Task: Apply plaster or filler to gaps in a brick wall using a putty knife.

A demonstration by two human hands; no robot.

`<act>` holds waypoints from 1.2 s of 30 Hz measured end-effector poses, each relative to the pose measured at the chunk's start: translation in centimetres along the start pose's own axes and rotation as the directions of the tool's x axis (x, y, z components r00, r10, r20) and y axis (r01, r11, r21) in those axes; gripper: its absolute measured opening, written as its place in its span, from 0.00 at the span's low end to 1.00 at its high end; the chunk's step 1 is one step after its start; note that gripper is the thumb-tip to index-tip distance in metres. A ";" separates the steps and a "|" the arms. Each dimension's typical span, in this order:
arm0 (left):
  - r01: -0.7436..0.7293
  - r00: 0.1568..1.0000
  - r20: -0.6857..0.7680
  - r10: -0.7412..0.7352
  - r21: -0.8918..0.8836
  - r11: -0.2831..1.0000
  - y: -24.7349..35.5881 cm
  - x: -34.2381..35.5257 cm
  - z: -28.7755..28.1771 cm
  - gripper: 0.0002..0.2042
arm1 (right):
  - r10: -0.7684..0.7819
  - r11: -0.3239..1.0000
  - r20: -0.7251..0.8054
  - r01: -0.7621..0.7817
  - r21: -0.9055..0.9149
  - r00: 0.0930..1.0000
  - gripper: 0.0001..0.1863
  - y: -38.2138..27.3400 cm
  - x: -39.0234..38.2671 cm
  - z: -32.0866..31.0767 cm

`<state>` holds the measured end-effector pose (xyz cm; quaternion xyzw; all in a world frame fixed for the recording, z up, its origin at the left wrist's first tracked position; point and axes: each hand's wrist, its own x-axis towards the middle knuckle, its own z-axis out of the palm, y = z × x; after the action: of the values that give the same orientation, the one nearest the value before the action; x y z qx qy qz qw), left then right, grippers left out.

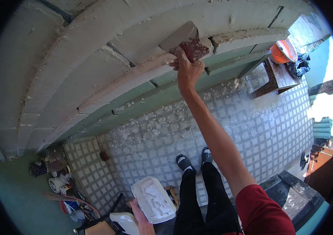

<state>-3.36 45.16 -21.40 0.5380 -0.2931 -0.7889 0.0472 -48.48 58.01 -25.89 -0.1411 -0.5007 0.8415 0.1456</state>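
Observation:
My right hand (190,72) is raised at arm's length, its fingers closed around a wide putty knife (182,39). The knife's broad blade lies against the pale block wall (143,45), next to a ledge of rough, protruding mortar; whitish smears mark its reddish part. Low in the view, my left hand (138,211) grips the side of a white rectangular tray (139,203). Thick white plaster (154,197) fills the tray, its surface ridged and scooped. Part of the left hand's fingers is hidden by the tray.
An orange bucket (282,53) and a black plastic bag (300,65) rest on a brown wooden bench (280,76) at the right. Splatters dot the tiled floor (154,137) along the wall. Assorted clutter (62,184) lines the left side. A dark covered surface (292,196) stands right of my legs.

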 end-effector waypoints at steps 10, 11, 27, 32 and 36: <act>-0.007 0.998 -0.064 0.010 0.043 0.999 0.4 0.5 -1.2 0.28 | -0.128 0.992 -0.018 0.128 -0.003 0.992 0.11 -1.1 -3.0 -1.4; -0.017 0.999 -0.034 0.018 0.026 1.000 0.5 0.4 -1.0 0.28 | -0.124 0.992 -0.018 0.124 -0.003 0.992 0.11 -2.0 -2.8 -0.9; 0.004 1.000 -0.023 -0.003 0.024 1.000 0.2 0.8 -1.4 0.28 | 0.019 0.977 0.049 -0.008 -0.215 0.999 0.09 -1.5 -0.9 -4.5; -0.006 1.000 0.016 0.006 0.002 1.000 1.1 -0.5 0.3 0.28 | -0.419 0.510 0.572 0.704 -0.494 0.705 0.09 -3.8 -2.2 -2.7; -0.004 1.000 0.004 0.004 -0.005 1.000 0.7 0.1 -0.6 0.28 | -0.309 0.385 0.683 0.743 -0.547 0.662 0.07 -3.4 -1.2 0.6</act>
<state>-3.01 44.27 -21.26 0.5355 -0.2926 -0.7907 0.0495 -47.31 58.62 -22.49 0.1939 -0.8551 0.4330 0.2091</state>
